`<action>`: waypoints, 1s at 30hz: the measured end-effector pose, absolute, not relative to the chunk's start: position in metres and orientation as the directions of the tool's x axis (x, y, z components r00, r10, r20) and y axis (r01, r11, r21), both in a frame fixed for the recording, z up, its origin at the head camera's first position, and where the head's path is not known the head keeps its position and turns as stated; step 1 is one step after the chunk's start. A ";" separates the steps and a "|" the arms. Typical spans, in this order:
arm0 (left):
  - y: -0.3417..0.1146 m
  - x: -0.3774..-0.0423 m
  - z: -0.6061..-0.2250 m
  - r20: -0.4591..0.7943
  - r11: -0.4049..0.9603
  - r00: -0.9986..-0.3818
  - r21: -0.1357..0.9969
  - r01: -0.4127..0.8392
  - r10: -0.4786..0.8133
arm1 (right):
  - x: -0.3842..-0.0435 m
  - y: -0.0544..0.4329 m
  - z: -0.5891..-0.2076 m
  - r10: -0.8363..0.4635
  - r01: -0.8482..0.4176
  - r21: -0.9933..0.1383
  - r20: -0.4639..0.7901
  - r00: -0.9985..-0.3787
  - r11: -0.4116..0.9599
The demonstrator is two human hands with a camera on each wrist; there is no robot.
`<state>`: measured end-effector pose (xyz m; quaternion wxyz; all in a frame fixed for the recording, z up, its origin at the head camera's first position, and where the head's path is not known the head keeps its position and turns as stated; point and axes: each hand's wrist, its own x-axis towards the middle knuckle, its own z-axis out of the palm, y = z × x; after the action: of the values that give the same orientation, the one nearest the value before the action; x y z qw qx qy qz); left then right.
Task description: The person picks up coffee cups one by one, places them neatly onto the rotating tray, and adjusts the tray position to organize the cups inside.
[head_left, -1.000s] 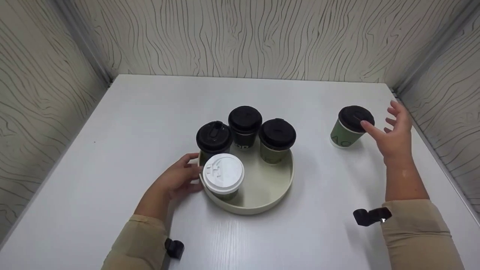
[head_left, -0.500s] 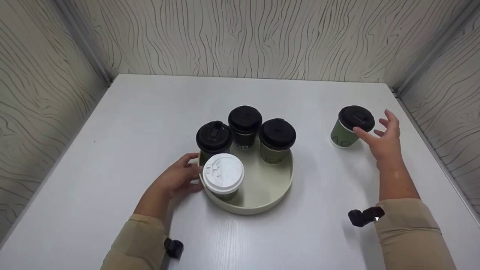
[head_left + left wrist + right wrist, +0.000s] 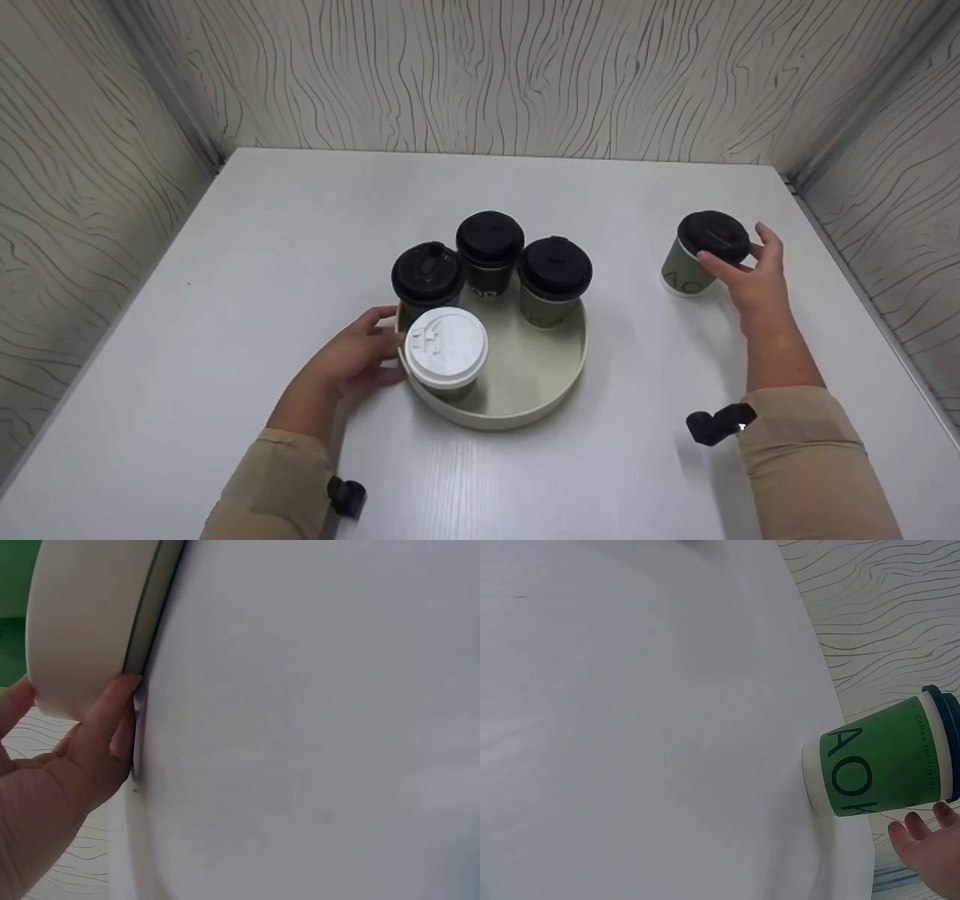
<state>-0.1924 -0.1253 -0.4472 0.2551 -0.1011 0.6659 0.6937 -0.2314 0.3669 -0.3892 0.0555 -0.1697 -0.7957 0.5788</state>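
Observation:
A round pale-green tray (image 3: 529,375) holds several lidded paper coffee cups: a white-lidded cup (image 3: 448,347) at the front left and black-lidded ones behind it. At the tray's left side my left hand (image 3: 360,352) grips the rim; in the left wrist view its fingertips touch the tray wall (image 3: 90,622) near the upper and lower edges. A green coffee cup (image 3: 881,761) with a dark lid stands upright on the table at the right. My right hand (image 3: 757,285) is beside it, thumb and fingers spread around its right side; contact is unclear.
The white table (image 3: 300,210) carries the tray and the lone cup. Wood-grain patterned panels (image 3: 480,82) rise behind it and at both sides. The black-lidded cups (image 3: 491,240) stand close together at the back of the tray.
My right hand has moved left toward the green cup, its thumb and fingers drawing closer around it. The left hand, the tray and the cups stay where they were.

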 end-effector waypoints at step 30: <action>-0.126 -0.189 -0.448 -0.461 -0.055 -0.853 0.872 -0.487 0.245 | -0.241 0.360 -0.403 0.408 0.212 -0.945 -0.095 -0.908 0.250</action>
<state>-0.1888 -0.1257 -0.4484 0.2539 -0.0948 0.6387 0.7201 -0.2407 0.3596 -0.4027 0.0846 -0.1971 -0.7862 0.5796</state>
